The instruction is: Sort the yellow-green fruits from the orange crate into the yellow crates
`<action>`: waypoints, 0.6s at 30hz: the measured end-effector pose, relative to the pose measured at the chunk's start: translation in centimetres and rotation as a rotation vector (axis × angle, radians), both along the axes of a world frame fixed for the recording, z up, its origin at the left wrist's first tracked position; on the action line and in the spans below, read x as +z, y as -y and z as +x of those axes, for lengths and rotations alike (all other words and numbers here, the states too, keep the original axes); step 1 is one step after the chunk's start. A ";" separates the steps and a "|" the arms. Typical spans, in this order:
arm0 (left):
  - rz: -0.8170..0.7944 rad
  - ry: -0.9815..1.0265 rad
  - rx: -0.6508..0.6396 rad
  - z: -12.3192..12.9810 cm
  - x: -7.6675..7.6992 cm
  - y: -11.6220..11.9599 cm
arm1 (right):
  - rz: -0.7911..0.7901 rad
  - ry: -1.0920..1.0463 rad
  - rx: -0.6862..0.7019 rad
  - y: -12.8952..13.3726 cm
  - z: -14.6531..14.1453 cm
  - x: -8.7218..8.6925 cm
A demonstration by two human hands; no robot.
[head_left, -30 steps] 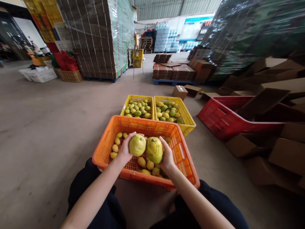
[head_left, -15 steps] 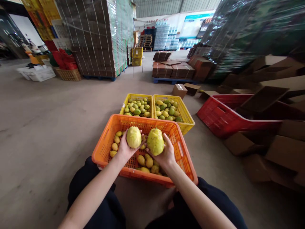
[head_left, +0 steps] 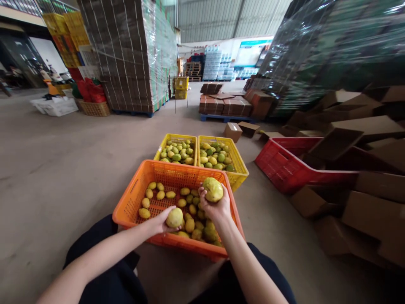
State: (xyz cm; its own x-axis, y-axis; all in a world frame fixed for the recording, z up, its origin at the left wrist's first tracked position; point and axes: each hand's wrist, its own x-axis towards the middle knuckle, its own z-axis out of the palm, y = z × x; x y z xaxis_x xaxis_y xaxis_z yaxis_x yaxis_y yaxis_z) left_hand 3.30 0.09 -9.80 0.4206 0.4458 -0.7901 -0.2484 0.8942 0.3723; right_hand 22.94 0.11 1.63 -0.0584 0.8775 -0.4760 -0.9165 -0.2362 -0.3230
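My left hand (head_left: 163, 221) is closed round a round, pale yellow lemon-like fruit (head_left: 174, 217), low over the near side of an orange plastic crate (head_left: 128, 207). Higher and to the right, my right hand (head_left: 219, 207) grips a bigger, bumpy yellow-green lemon (head_left: 212, 189) above the crate's right side. Inside the crate, smaller yellow lemons (head_left: 190, 225) are heaped on the right, and several loose lemons (head_left: 146, 202) lie at the left. My forearms and hands hide part of the near rim and the right-hand pile.
Two yellow crates (head_left: 232, 171) of green and yellow fruit stand just beyond the orange one. A red crate (head_left: 275, 169) and open cardboard boxes (head_left: 363, 215) crowd the right. Farther back are a wrapped pallet stack (head_left: 123, 59) and flat cartons on a blue pallet (head_left: 221, 117).
The two big fruits, side by side before, are now apart: my left hand has lowered nearer me, while my right hand has lifted its fruit and turned. The view has tilted up slightly.
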 end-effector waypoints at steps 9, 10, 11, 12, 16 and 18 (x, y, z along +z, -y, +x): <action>0.464 -0.364 0.121 2.8 5.8 -13.1 | -0.133 -0.070 -0.118 1.0 1.6 2.4; 0.514 -0.377 0.122 3.5 7.2 -15.2 | -0.154 -0.083 -0.130 1.0 1.6 2.6; 0.552 -0.400 0.113 4.0 8.5 -17.1 | -0.167 -0.089 -0.136 0.9 1.7 2.8; 0.593 -0.426 0.095 4.5 9.6 -18.7 | -0.172 -0.089 -0.137 0.9 1.7 2.9; 0.689 -0.586 -0.140 4.8 10.5 -20.4 | -0.168 -0.081 -0.129 0.7 1.8 3.0; 0.704 -0.656 -0.358 4.0 9.3 -18.5 | -0.167 -0.075 -0.128 0.6 1.8 3.0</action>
